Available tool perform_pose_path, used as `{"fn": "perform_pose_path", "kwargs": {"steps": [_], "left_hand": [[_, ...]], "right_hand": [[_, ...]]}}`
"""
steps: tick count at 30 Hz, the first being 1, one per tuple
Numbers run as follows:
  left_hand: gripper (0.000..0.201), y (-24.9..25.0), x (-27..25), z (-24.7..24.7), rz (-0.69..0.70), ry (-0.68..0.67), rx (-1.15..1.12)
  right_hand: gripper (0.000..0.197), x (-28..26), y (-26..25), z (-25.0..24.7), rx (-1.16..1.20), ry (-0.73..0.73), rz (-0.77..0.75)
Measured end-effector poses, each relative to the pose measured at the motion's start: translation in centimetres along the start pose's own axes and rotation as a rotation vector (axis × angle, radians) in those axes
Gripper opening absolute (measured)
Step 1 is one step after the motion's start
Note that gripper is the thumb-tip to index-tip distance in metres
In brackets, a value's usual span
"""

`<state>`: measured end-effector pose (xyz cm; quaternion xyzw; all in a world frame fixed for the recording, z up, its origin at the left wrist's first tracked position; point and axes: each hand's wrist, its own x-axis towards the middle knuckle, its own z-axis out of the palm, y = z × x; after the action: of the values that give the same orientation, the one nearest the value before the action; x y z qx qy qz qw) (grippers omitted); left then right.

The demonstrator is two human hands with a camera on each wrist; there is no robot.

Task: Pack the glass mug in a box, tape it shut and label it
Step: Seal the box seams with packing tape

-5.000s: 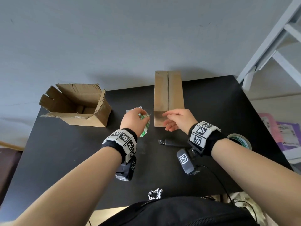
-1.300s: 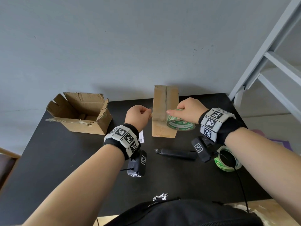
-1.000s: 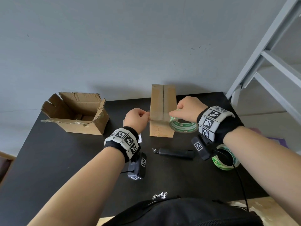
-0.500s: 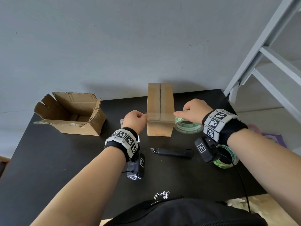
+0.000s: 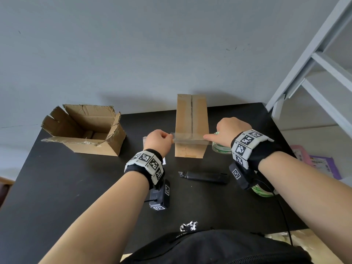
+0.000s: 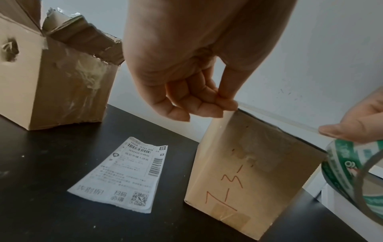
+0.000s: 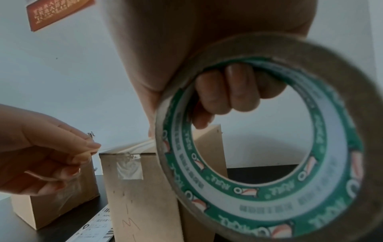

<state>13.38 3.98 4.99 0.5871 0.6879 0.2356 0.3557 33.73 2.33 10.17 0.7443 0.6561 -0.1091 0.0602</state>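
Observation:
A tall closed cardboard box point(image 5: 191, 119) stands at the back of the black table point(image 5: 76, 187). Across its top, near the front edge, a clear tape strip point(image 5: 188, 140) is stretched. My left hand point(image 5: 170, 139) pinches the strip's free end at the box's left edge; the pinch point(image 6: 225, 103) shows in the left wrist view. My right hand point(image 5: 210, 138) holds the green-printed tape roll point(image 7: 269, 147) just right of the box, fingers hooked through its core. A white shipping label point(image 6: 124, 173) lies flat to the box's left. No glass mug is in view.
An open, torn cardboard box point(image 5: 83, 130) sits at the back left. A black utility knife point(image 5: 204, 177) lies in front of the tall box, and a second tape roll point(image 5: 263, 190) is under my right wrist. A white ladder frame point(image 5: 304, 63) stands to the right.
My right hand has drawn the roll to the right, away from my left hand. The tape strip now spans the whole width of the box top.

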Motion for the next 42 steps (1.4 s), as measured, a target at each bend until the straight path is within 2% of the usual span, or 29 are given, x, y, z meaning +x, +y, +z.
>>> {"fn": "perform_pose_path", "kwargs": {"steps": [22, 27, 33, 42], "left_hand": [[0.021, 0.2, -0.2, -0.2, -0.012, -0.018, 0.003], [0.03, 0.2, -0.3, -0.2, -0.006, -0.022, 0.029], [0.032, 0.2, -0.4, -0.3, -0.019, -0.018, 0.01], [0.027, 0.1, -0.3, 0.0, -0.014, -0.023, -0.001]], "right_hand": [[0.054, 0.7, 0.0, 0.6, 0.005, -0.014, -0.012], [0.054, 0.6, 0.0, 0.8, 0.011, -0.016, -0.024], [0.054, 0.8, 0.0, 0.7, 0.011, -0.028, -0.027], [0.056, 1.1, 0.2, 0.6, 0.019, -0.042, -0.04]]}}
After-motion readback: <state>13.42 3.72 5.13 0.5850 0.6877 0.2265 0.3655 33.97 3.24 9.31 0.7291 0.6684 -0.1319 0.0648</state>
